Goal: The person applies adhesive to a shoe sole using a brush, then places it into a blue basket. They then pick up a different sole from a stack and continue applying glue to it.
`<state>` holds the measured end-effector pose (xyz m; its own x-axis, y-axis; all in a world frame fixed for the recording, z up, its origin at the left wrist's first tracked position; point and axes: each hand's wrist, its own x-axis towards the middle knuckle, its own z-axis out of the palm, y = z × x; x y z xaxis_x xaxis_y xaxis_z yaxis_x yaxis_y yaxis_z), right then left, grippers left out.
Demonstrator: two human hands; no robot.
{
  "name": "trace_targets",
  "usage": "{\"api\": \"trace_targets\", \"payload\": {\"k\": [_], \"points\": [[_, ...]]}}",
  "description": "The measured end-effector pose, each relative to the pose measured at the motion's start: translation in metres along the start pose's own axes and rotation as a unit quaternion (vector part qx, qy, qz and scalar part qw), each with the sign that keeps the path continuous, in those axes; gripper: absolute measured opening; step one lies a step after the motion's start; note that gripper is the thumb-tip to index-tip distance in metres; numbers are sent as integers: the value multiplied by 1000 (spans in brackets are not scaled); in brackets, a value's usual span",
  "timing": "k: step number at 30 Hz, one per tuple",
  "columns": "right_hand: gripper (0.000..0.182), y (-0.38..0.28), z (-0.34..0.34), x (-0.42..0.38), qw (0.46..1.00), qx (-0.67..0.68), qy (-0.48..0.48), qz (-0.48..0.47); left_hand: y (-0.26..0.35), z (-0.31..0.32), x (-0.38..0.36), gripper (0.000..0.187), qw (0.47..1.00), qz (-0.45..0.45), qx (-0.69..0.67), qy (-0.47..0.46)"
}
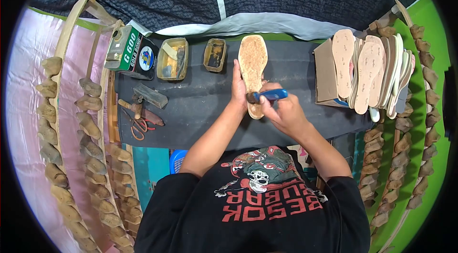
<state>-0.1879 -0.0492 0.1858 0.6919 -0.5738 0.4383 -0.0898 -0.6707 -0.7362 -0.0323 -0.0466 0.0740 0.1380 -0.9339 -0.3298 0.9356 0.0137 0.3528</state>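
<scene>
A tan insole (253,57) with a pale rim stands out over the dark work surface, its wide end away from me. My left hand (238,86) holds it along its left edge, thumb up beside it and the other fingers hidden underneath. My right hand (286,112) is closed round the blue handle of a brush (273,94). The brush's dark bristles touch the insole at its narrower part, near my left hand.
Beyond my left hand are two yellowish tubs (172,60) (215,55) and a G 600 can (130,52). Scissors (138,128), a hammer (137,109) and a grey block (150,96) lie left. Stacked soles (369,72) and a cardboard box (324,74) stand right. Racks of wooden lasts flank both sides.
</scene>
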Motion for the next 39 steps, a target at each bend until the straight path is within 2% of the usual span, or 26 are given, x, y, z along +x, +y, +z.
{"api": "trace_targets", "payload": {"k": [5, 7, 11, 14, 20, 23, 27, 31, 36, 37, 39], "points": [[13, -3, -15, -5, 994, 39, -57, 81, -1, 11, 5, 75, 1000, 21, 0, 21], [13, 2, -26, -8, 995, 36, -52, 72, -4, 20, 8, 76, 997, 60, -1, 40], [14, 20, -46, -10, 994, 49, -32, 90, -15, 11, 11, 77, 1000, 16, 7, 1], [13, 33, -56, -13, 992, 64, -13, 105, -29, 19, 9, 80, 998, 20, 21, 51], [13, 55, -73, -39, 997, 40, -14, 69, -53, 19, 14, 79, 997, 41, 19, 64], [13, 67, -84, -45, 993, 64, -19, 98, -63, 15, 13, 78, 995, 57, 25, 81], [11, 60, -76, -37, 993, 81, -12, 85, -75, 12, 8, 79, 992, 60, -1, 108], [11, 52, -59, -40, 988, 113, -61, 86, -63, 7, 5, 79, 989, 84, 8, 120], [12, 63, -46, -32, 980, 136, -7, 144, -30, -6, -6, 82, 987, 113, 21, 114], [11, 69, -38, -28, 975, 156, 11, 158, -24, -12, -12, 82, 990, 95, 21, 103], [12, 76, -25, -18, 962, 195, 28, 187, -17, -22, -23, 81, 982, 98, 77, 141]]}}
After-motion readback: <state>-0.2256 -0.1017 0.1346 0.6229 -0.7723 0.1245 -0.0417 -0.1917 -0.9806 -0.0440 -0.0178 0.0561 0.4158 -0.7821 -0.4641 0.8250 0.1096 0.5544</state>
